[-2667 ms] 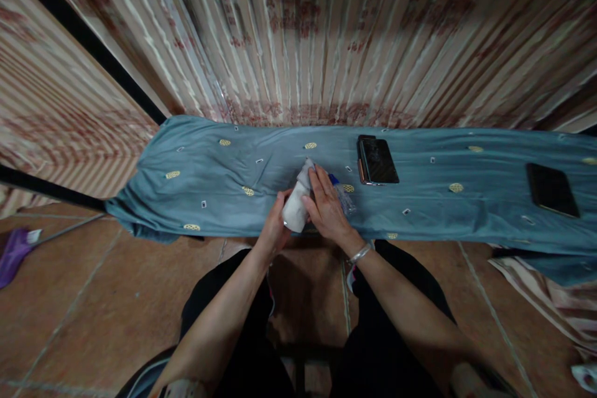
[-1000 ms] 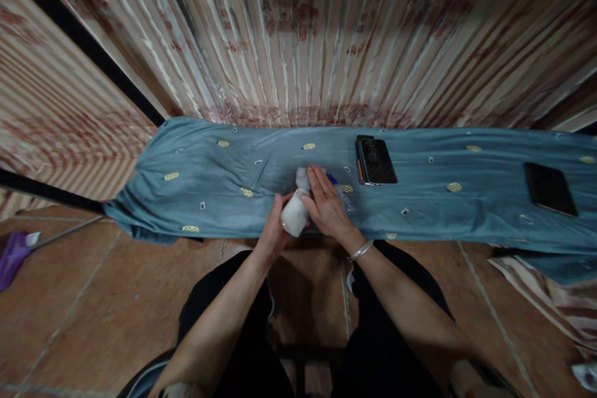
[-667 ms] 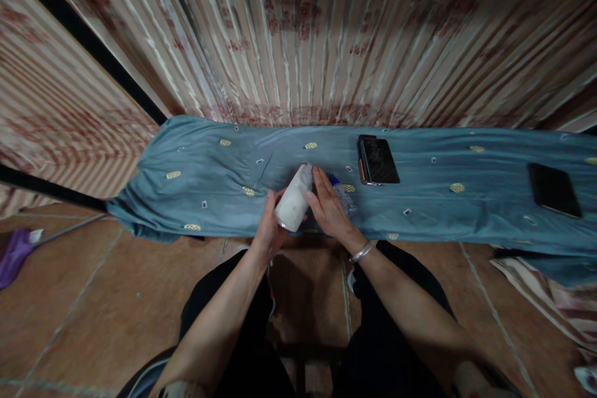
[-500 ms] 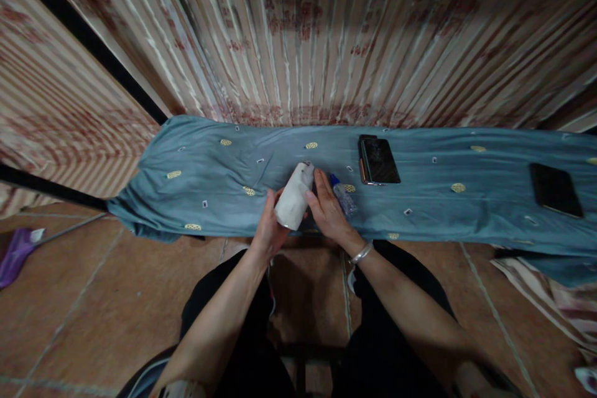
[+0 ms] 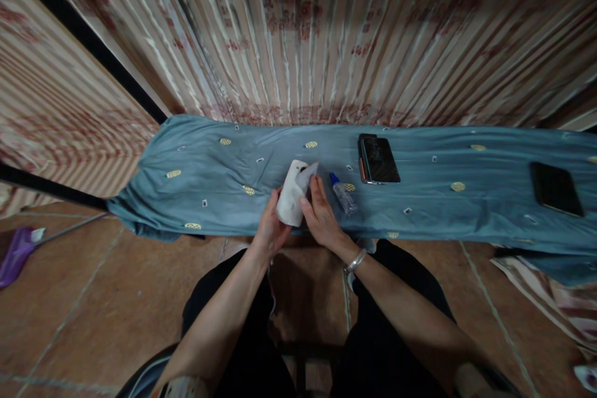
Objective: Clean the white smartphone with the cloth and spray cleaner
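Blue cloth (image 5: 420,211) over bench: left hand (image 5: 273,230) grips white roll (image 5: 290,202), right hand (image 5: 321,221) fingers pinch loose sheet end; small bottle (image 5: 343,196) beside; likely peeling, steady pull needed.

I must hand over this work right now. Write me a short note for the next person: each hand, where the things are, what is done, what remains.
Left hand: holds the white soft roll-shaped pack from below, above the near edge of the blue-grey patterned cloth.
Right hand: fingers on the pack's right side, at a loose flap near its top.
Small clear bottle with blue cap: lying on the cloth, just right of the hands, untouched.
Two dark phones: nearer phone beyond the bottle, second phone far right.
Done: the flap stands lifted.
Left: nothing is pulled out yet; the bottle has its cap on.
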{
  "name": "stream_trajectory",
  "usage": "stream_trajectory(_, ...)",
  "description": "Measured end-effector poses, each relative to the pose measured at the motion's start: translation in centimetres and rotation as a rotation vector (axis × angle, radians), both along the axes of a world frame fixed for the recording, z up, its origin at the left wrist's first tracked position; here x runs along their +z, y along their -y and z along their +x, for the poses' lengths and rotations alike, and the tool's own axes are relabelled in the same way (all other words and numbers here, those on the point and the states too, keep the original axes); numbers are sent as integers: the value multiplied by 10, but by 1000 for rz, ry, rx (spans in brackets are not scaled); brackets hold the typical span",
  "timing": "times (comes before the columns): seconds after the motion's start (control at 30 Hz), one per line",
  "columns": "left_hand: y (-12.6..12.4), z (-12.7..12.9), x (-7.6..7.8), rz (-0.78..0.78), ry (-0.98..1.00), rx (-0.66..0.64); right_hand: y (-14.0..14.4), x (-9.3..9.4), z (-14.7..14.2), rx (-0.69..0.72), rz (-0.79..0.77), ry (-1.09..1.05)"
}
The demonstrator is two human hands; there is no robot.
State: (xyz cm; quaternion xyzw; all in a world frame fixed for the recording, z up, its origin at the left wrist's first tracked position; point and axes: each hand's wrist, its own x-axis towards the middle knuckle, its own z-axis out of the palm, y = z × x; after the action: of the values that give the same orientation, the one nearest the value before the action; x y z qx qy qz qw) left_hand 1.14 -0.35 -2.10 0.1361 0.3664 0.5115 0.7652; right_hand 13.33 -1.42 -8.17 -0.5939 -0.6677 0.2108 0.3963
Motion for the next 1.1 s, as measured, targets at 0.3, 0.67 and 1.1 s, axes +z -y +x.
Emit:
stream_trajectory(0.3,-5,-2,1,-55,20,86,24,1,-11,100,-48,-77)
stream_trajectory(0.67,-11,-6,4,-75,19,126,49,5,-7,219,0,-66)
stream_trajectory(1.1,-8,-2,2,-123,77,82,24,14,16,201,317,272)
